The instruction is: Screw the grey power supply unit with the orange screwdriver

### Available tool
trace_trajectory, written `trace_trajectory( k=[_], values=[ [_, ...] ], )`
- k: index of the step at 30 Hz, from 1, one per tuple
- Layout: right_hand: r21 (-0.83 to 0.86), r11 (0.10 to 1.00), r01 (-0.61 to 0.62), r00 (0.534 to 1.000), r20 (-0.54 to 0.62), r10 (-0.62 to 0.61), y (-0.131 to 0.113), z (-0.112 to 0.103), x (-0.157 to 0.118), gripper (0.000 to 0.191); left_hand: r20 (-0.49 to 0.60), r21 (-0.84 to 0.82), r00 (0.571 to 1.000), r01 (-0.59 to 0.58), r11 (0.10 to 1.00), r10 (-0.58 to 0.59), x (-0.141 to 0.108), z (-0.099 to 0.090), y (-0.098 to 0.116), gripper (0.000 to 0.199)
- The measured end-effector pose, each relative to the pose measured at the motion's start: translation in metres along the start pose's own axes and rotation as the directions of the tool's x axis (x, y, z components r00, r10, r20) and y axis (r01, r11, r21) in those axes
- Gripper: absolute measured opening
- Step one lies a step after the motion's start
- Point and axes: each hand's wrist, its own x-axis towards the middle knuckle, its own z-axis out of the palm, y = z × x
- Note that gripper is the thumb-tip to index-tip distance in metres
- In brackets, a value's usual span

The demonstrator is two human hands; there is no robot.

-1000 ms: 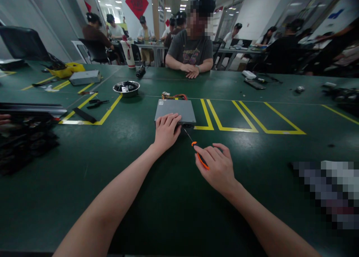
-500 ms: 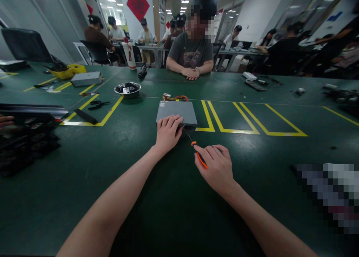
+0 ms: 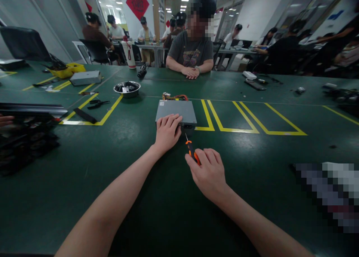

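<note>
Right hand (image 3: 206,171) shifted left — screwdriver (image 3: 190,147) drawn back, angled steeper

We show the wearer's two arms, both bare to the lower edge of the view. The left hand (image 3: 168,132) is ungloved, with slim, tapering fingers; we trace a narrow left wrist (image 3: 155,152) into a smooth left forearm (image 3: 123,193), broader toward the elbow. We find the same taper in the right forearm (image 3: 252,216), which ends in an equally bare right hand (image 3: 209,171) with softly rounded knuckles.
</note>
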Motion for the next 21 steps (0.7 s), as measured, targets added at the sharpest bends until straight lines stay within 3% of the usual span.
trace_trajectory(
  k=[6,9,12,15,21],
  values=[
    [0.109,0.988,-0.11,0.993,0.046,0.105,-0.0003,-0.0006,0.0031,0.042,0.014,0.0,1.0,0.001,1.0,-0.001,-0.0004,0.0008,-0.0008,0.034],
    [0.13,0.985,-0.117,0.993,0.013,0.117,0.0013,0.0013,0.0013,0.027,0.01,0.002,1.0,-0.001,1.0,0.001,-0.0004,0.0003,-0.0004,0.034],
    [0.095,0.995,-0.04,0.999,-0.011,0.041,0.0033,0.0024,-0.002,0.016,0.007,0.004,1.0,0.0,1.0,0.0,-0.0003,-0.0001,0.0001,0.034],
    [0.069,0.998,0.011,1.0,-0.008,-0.01,0.0046,0.0029,-0.0041,0.019,0.011,0.006,1.0,0.0,1.0,0.0,-0.0004,-0.0004,0.0002,0.034],
    [0.193,0.98,-0.041,0.998,-0.048,0.051,0.0059,0.0079,-0.0044,0.016,0.025,0.002,1.0,-0.003,1.0,0.003,-0.0002,-0.0014,0.0001,0.034]
  ],
)
